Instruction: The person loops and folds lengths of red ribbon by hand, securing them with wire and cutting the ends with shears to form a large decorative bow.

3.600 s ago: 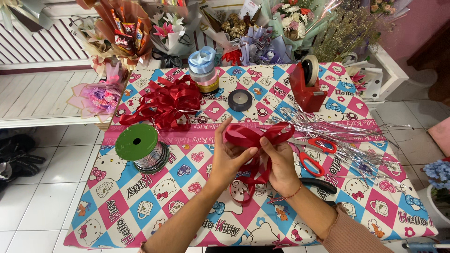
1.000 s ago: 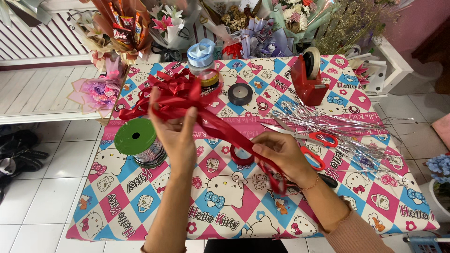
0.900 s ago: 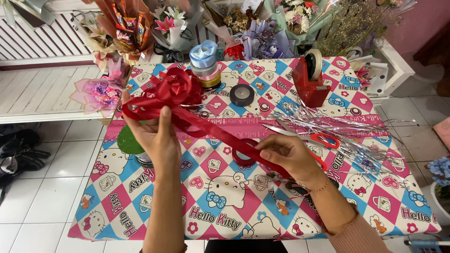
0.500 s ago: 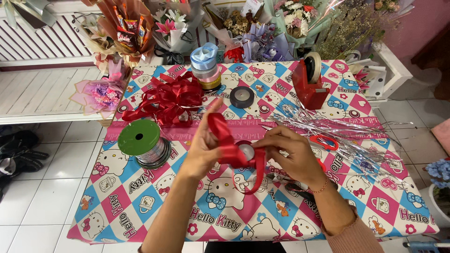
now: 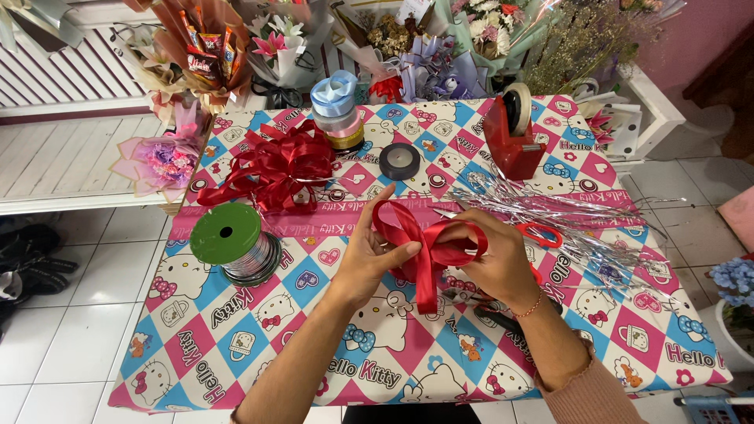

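Observation:
Both my hands hold a red satin ribbon (image 5: 428, 247) folded into loops above the middle of the patterned table (image 5: 236, 330). My left hand (image 5: 369, 255) pinches the ribbon at its left loop with thumb and fingers. My right hand (image 5: 491, 255) grips the right loop, fingers curled around it. A tail of the ribbon hangs down between my hands toward the table. A finished pile of red ribbon bows (image 5: 271, 165) lies at the back left.
A green spool of silver wire (image 5: 232, 239) sits left of my hands. Stacked ribbon rolls (image 5: 336, 110), a black tape roll (image 5: 399, 161), a red tape dispenser (image 5: 510, 133), red-handled scissors (image 5: 538, 233), silver tinsel strands (image 5: 565, 212) and bouquets (image 5: 204, 47) surround the table.
My left hand had pulled the ribbon out far to the left, then came back to the middle. The ribbon is now folded into loops between both hands.

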